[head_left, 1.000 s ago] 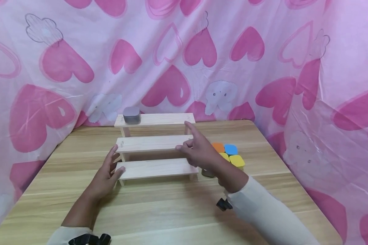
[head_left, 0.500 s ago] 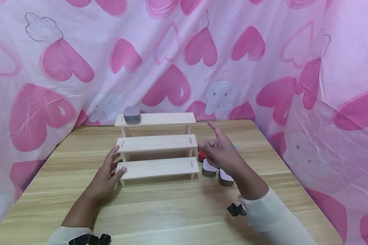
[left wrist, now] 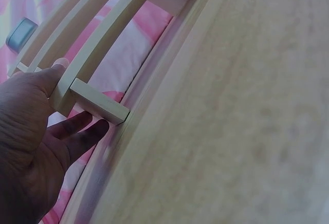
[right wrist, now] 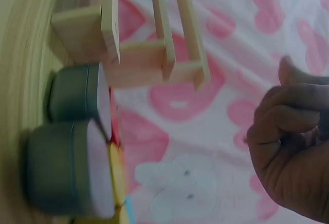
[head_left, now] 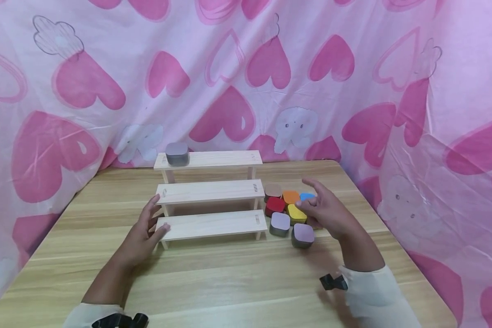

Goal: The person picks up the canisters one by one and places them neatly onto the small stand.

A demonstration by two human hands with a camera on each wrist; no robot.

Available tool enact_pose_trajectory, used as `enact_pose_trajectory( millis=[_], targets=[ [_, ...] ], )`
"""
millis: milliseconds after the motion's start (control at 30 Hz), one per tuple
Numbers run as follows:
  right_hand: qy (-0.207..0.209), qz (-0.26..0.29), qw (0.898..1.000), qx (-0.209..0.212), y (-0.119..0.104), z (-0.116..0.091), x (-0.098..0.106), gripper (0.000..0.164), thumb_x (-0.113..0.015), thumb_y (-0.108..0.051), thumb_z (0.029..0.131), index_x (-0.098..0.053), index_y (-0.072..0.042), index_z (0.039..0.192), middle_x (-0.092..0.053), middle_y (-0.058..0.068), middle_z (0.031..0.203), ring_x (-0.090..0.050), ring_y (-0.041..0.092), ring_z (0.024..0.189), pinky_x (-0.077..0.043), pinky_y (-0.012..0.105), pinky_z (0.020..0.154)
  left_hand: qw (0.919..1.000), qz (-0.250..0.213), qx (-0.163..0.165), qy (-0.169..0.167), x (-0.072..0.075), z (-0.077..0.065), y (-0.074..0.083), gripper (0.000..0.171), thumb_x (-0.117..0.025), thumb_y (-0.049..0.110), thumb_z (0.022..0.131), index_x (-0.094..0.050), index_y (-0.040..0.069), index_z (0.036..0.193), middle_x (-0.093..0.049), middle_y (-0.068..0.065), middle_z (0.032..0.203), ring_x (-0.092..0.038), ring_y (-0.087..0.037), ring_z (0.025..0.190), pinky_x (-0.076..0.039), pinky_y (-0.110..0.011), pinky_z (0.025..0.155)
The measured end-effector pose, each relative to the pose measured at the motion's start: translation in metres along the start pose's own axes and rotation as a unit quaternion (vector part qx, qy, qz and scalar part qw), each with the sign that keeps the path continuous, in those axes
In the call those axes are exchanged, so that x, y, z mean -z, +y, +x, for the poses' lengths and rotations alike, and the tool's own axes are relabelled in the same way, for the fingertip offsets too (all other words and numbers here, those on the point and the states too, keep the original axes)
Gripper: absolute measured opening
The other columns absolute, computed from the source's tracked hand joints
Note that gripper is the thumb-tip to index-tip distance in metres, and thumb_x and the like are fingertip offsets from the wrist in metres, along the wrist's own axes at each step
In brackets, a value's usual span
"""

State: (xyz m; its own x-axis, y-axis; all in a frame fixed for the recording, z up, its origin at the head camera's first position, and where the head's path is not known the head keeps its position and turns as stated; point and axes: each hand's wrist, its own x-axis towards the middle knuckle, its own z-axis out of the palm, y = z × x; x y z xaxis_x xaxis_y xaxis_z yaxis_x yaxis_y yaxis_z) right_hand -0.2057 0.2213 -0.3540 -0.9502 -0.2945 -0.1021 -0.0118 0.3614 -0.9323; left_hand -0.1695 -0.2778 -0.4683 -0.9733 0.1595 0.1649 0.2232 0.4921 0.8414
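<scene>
A pale wooden three-tier display stand (head_left: 213,225) rises in steps away from me. At its left end, my left hand (head_left: 141,237) holds it, thumb over the lowest plank; in the left wrist view the fingertips (left wrist: 97,129) reach beneath that plank by the end leg (left wrist: 103,103). One small grey rounded-square tin (head_left: 177,155) sits on the top tier's left end. My right hand (head_left: 328,212) hovers over the right side of the tin cluster, index finger outstretched and the others curled, holding nothing. It partly hides a blue-topped tin (head_left: 306,196) and a yellow one.
Right of the stand, tins cluster on the wooden table (head_left: 213,282): red (head_left: 275,206), orange (head_left: 291,197), yellow (head_left: 296,214), brown (head_left: 273,191) and two lilac-topped ones, the nearer lilac tin (head_left: 302,235) in front. A pink heart-print curtain (head_left: 229,114) encloses the back and sides.
My right hand has moved right, from the stand's right end to over the tins, uncovering the stand's right edge and several tins. My left hand stays at the stand.
</scene>
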Motion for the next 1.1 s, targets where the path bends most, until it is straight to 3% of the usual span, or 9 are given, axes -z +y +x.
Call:
enact_pose_trajectory(
  millis=[233, 400, 633, 1100],
  targets=[
    [-0.060, -0.028, 0.998, -0.001, 0.030, -0.010, 0.021, 0.067, -0.070, -0.015, 0.107, -0.040, -0.004, 0.165, -0.044, -0.002, 0.065, -0.037, 0.012, 0.051, -0.037, 0.023, 0.049, 1.0000, -0.005, 0.008, -0.002, -0.001, 0.000, 0.000, 0.099, -0.067, 0.022, 0.110, 0.004, 0.044, 0.175, -0.031, -0.030, 0.174, -0.038, -0.061, 0.157, -0.038, -0.075, 0.119],
    [-0.054, -0.039, 0.998, -0.017, 0.044, -0.016, 0.029, 0.064, -0.074, -0.014, 0.105, -0.045, 0.003, 0.159, -0.045, -0.001, 0.065, -0.037, 0.012, 0.050, -0.036, 0.023, 0.048, 1.0000, -0.002, 0.008, 0.000, 0.000, 0.000, 0.002, 0.098, -0.067, 0.022, 0.111, 0.004, 0.043, 0.175, -0.031, -0.030, 0.174, -0.038, -0.061, 0.157, -0.038, -0.074, 0.120],
    [-0.057, -0.034, 0.996, -0.052, 0.063, -0.012, 0.032, 0.067, -0.079, -0.018, 0.101, -0.048, -0.002, 0.158, -0.047, -0.001, 0.066, -0.039, 0.015, 0.052, -0.037, 0.024, 0.050, 0.9999, 0.000, 0.013, -0.002, 0.001, -0.001, 0.005, 0.098, -0.067, 0.023, 0.110, 0.005, 0.044, 0.175, -0.029, -0.031, 0.175, -0.036, -0.062, 0.157, -0.037, -0.077, 0.119],
    [-0.070, -0.083, 0.992, -0.067, 0.082, -0.007, 0.034, 0.058, -0.088, -0.017, 0.093, -0.066, -0.012, 0.146, -0.048, 0.003, 0.075, -0.044, 0.015, 0.058, -0.043, 0.023, 0.050, 0.9999, -0.010, 0.002, 0.008, 0.001, -0.001, 0.002, 0.097, -0.067, 0.022, 0.110, 0.002, 0.042, 0.176, -0.030, -0.030, 0.175, -0.038, -0.060, 0.157, -0.037, -0.072, 0.120]
  ],
)
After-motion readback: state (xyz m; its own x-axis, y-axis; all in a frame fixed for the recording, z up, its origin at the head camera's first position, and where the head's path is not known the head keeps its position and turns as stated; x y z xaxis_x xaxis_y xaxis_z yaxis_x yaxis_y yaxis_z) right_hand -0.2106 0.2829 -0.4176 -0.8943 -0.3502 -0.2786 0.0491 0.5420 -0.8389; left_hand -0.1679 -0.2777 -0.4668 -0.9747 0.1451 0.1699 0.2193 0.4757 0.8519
